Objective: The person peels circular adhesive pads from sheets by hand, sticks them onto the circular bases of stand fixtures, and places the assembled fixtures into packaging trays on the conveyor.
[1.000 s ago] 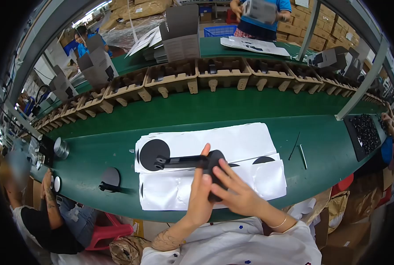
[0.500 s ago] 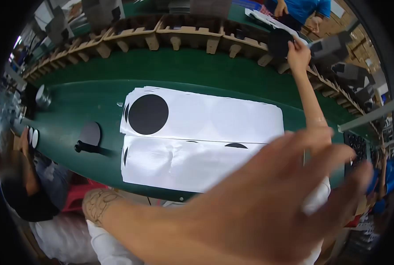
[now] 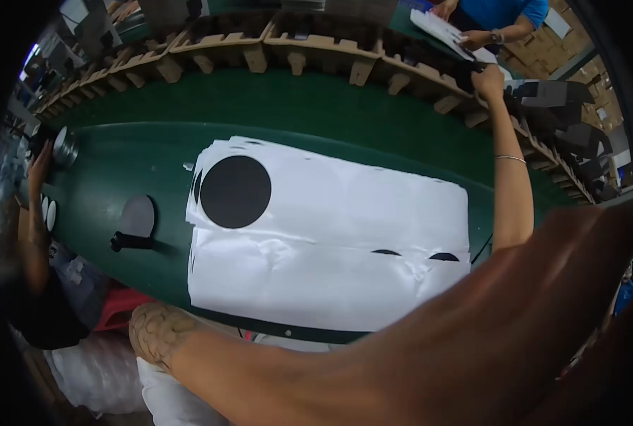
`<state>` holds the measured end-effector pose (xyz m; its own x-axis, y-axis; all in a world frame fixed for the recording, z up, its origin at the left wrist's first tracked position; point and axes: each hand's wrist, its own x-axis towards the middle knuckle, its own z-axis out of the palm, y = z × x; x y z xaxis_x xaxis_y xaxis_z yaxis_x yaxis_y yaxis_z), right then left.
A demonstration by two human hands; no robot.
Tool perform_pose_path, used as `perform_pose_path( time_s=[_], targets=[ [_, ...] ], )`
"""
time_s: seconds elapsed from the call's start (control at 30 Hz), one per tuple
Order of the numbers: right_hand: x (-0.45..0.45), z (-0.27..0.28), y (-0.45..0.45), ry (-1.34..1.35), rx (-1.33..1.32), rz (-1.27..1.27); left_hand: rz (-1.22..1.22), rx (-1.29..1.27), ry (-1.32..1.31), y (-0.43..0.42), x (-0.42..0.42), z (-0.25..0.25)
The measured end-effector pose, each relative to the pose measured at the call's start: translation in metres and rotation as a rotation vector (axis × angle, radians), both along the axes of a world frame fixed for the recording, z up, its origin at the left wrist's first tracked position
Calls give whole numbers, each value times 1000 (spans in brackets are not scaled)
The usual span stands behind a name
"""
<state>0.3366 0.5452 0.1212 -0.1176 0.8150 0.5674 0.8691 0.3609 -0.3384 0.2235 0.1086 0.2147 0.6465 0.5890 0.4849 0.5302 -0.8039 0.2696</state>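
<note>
My left forearm crosses the foreground. My left hand is large, dark and blurred near the camera at right, its fingers not distinguishable. My right arm stretches to the far right, where my right hand is closed over the bin row. A dark edge of a black disc shows against its fingertips, mostly hidden. Between my arms lie white sheets in two stacked rows on the green table. One full black circle shows at their upper left. Black crescents show along the seam.
Cardboard bins with notched walls line the far side. On the left stand a grey disc with a black handle-like part and a shiny round tin. One co-worker's arm is at left; another person handles papers at upper right.
My left hand has swung right and closer to the camera, its spread fingers no longer distinguishable. My right hand has lowered the black disc toward the bins, hiding most of it. The view has shifted slightly.
</note>
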Motion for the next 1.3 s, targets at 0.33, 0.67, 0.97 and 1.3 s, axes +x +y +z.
perform_pose_path(
  time_s=[0.33, 0.67, 0.97, 1.3],
  targets=[
    [13, -52, 8, -450, -44, -8, -11, -10, 14, -6, 12, 2],
    [20, -37, -51, -396, 228, 272, -26, 48, 49, -26, 15, 3],
    [52, -42, -423, -626, -283, 1016, -49, 59, 49, -43, 9, 0],
    [153, -42, -441, -115, 280, 297, -113, 56, 120, -51, 26, 9]
  ],
)
